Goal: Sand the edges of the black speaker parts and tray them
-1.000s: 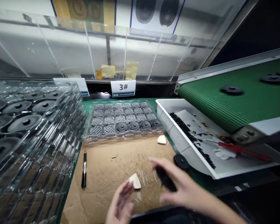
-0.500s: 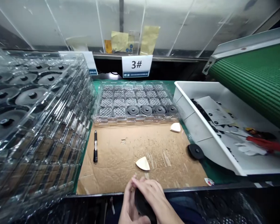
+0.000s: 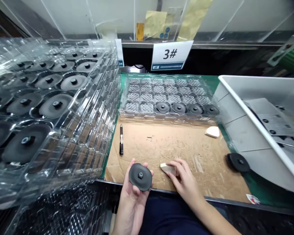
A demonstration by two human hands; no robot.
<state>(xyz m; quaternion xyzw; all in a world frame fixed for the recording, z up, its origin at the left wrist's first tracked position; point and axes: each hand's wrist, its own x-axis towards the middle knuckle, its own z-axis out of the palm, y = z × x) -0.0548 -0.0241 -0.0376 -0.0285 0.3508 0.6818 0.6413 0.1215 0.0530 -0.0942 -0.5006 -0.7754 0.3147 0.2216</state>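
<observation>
My left hand (image 3: 137,192) holds a black rubber disc (image 3: 140,177) with a metal stud at its centre, tipped toward me over the cardboard's front edge. My right hand (image 3: 182,176) pinches a cream wedge-shaped pad (image 3: 168,168) between thumb and fingers, low over the cardboard sheet (image 3: 134,140). Another cream wedge (image 3: 212,132) lies at the sheet's far right corner. A second black disc part (image 3: 238,162) rests at the right edge of the sheet. Behind, a clear plastic tray (image 3: 147,116) holds several of the same discs in its front row.
Tall stacked clear trays (image 3: 98,114) full of discs stand at left. A black pen (image 3: 121,140) lies on the cardboard's left. At right is a white bin (image 3: 257,130) with papers inside. A "3#" sign (image 3: 171,55) hangs behind the tray.
My hands, earlier together around the black disc, have separated. The left now holds the disc face up; the right has taken hold of the nearer wedge. The view has shifted right-to-left.
</observation>
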